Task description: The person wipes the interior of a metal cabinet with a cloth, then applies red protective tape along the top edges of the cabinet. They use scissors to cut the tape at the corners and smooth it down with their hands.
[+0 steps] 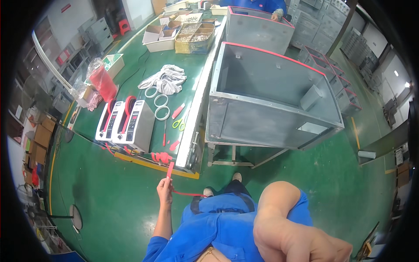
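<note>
My left hand (164,188), near the table's front corner, pinches a strip of red tape (170,169) that points upward. A thin red length (190,194) runs from beside that hand toward my waist. My right hand (301,240) is raised close to the camera at the lower right; its fingers curl together, and anything in them is hidden. Ahead of my left hand, two white tape dispensers (133,124) with red rolls stand side by side on the green table (174,111). A bundle of red strips (161,157) hangs at the table edge.
A large grey metal cabinet shell (257,118) with red edging rests on a stand to the right. Tape rings (161,100), green-handled scissors (179,125), white cloth (166,78) and parts bins (194,39) lie on the table. A person's hand (276,16) touches another cabinet beyond.
</note>
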